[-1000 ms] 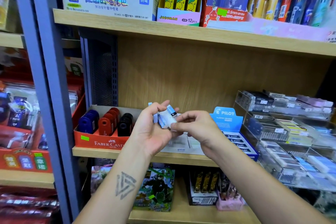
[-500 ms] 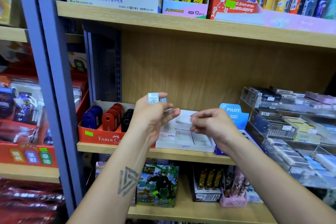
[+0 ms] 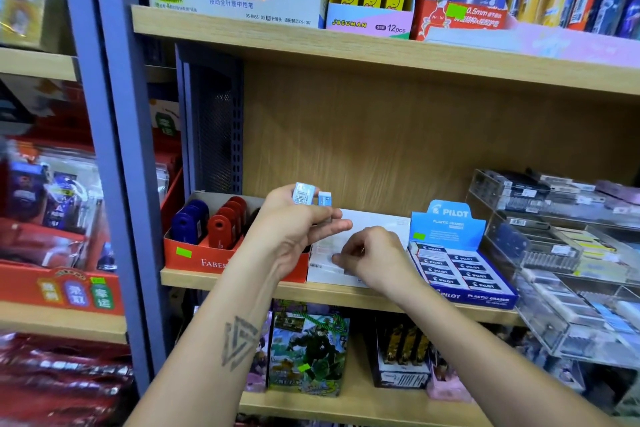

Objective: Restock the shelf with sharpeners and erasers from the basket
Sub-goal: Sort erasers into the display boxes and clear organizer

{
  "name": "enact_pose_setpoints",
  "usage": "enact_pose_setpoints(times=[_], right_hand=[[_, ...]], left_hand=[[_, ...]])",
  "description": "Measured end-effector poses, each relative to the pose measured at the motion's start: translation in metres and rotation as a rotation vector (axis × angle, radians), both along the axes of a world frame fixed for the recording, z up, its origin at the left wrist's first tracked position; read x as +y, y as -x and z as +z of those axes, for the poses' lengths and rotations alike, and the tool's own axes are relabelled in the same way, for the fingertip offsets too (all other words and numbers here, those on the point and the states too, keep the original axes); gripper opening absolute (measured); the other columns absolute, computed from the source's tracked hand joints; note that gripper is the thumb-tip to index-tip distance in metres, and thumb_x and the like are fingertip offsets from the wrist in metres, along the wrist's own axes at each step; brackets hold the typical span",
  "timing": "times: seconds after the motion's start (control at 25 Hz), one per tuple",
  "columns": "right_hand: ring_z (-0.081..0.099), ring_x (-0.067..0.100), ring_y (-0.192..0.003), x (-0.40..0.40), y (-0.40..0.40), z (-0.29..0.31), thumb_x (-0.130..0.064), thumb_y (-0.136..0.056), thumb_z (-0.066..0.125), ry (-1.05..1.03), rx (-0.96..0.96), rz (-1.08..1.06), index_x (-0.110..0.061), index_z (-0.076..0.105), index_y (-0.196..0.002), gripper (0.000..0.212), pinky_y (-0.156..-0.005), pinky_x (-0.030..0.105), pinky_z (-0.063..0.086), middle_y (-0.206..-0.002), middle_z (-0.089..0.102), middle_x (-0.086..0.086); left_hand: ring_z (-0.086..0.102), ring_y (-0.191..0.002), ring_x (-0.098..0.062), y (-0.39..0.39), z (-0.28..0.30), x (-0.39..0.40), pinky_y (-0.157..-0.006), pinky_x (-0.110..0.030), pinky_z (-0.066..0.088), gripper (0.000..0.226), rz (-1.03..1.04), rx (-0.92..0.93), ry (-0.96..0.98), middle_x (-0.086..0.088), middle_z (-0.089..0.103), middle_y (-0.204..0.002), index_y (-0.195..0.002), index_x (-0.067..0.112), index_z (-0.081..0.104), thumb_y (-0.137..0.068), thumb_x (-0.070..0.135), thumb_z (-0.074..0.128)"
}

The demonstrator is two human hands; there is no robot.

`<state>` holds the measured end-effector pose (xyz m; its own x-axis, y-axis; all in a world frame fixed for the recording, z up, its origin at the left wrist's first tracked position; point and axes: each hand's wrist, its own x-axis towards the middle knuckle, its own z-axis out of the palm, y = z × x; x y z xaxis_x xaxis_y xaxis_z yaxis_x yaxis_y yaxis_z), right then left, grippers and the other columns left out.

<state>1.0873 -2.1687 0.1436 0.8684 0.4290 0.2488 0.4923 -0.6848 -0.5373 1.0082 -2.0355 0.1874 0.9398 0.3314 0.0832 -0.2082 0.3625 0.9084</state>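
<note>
A wooden shelf (image 3: pixel 346 293) in a stationery shop fills the view, with the person's two forearms reaching up toward it. On it, from left to right, stand an orange carton of blue and red sharpeners (image 3: pixel 211 224), a white display box (image 3: pixel 374 222) and a blue Pilot eraser box (image 3: pixel 460 263). The basket is not in view. The left hand (image 3: pixel 298 229) is raised in front of the orange carton, its fingers curled round small wrapped erasers (image 3: pixel 304 192) that stick out above the thumb. The right hand (image 3: pixel 372 258) is low over the white box, fingers bent; whether it pinches an eraser cannot be told. The step appears to be laying erasers into the white box. Doing it well probably means seating each one flat, label upward, snug against its neighbour, while the left hand keeps the spares steady.
</note>
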Motion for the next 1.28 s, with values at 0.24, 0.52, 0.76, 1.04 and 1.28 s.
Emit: enact_pose_setpoints(times=[0.24, 0.52, 0.76, 1.04, 1.28], right_hand=[[0.053, 0.013, -0.059, -0.019, -0.004, 0.009, -0.028, -0.091, 0.067, -0.177, 0.043, 0.019, -0.016, 0.072, -0.078, 0.018, -0.061, 0.028, 0.044, -0.063, 0.062, 0.000], [0.070, 0.017, -0.093, -0.116, 0.001, 0.061, 0.006, -0.084, 0.070, -0.351, 0.103, 0.417, -0.011, 0.073, -0.113, 0.034, -0.089, 0.031, 0.056, -0.107, 0.073, 0.003], [0.067, 0.018, -0.079, -0.194, -0.002, 0.060, 0.008, -0.075, 0.078, -0.628, 0.232, 0.175, 0.003, 0.067, -0.104, 0.031, -0.078, 0.028, 0.056, -0.096, 0.072, 0.023], [0.063, 0.016, -0.059, -0.266, 0.001, 0.067, -0.004, -0.086, 0.073, -0.705, 0.214, -0.022, 0.007, 0.072, -0.096, 0.015, -0.056, 0.024, 0.054, -0.073, 0.069, 0.017], [0.066, 0.009, -0.057, -0.306, -0.010, 0.067, 0.004, -0.081, 0.074, -0.647, 0.175, -0.204, 0.002, 0.069, -0.105, 0.025, -0.051, 0.022, 0.053, -0.081, 0.069, 0.015]], left_hand=[[0.070, -0.090, -0.049, 0.000, -0.003, -0.013, -0.073, -0.033, 0.062, 0.022, -0.106, -0.003, -0.002, -0.036, 0.067, -0.092, -0.109, -0.011, 0.055, -0.088, -0.018, 0.057], [0.073, -0.080, -0.042, -0.008, -0.004, -0.067, -0.066, -0.028, 0.061, 0.027, -0.351, -0.003, -0.054, -0.034, 0.069, -0.098, -0.114, -0.012, 0.054, -0.088, -0.011, 0.062], [0.073, -0.065, -0.031, -0.034, 0.002, -0.148, -0.058, -0.023, 0.060, 0.011, -0.393, 0.000, -0.120, -0.023, 0.073, -0.086, -0.092, -0.004, 0.060, -0.085, -0.011, 0.066], [0.073, -0.067, -0.030, -0.065, 0.001, -0.238, -0.059, -0.026, 0.061, 0.018, -0.338, 0.042, -0.111, -0.020, 0.071, -0.079, -0.094, -0.007, 0.062, -0.081, -0.018, 0.068], [0.072, -0.075, -0.033, -0.076, 0.005, -0.287, -0.074, -0.036, 0.062, 0.029, -0.486, 0.046, -0.082, -0.026, 0.070, -0.092, -0.109, -0.015, 0.060, -0.081, -0.026, 0.058]])
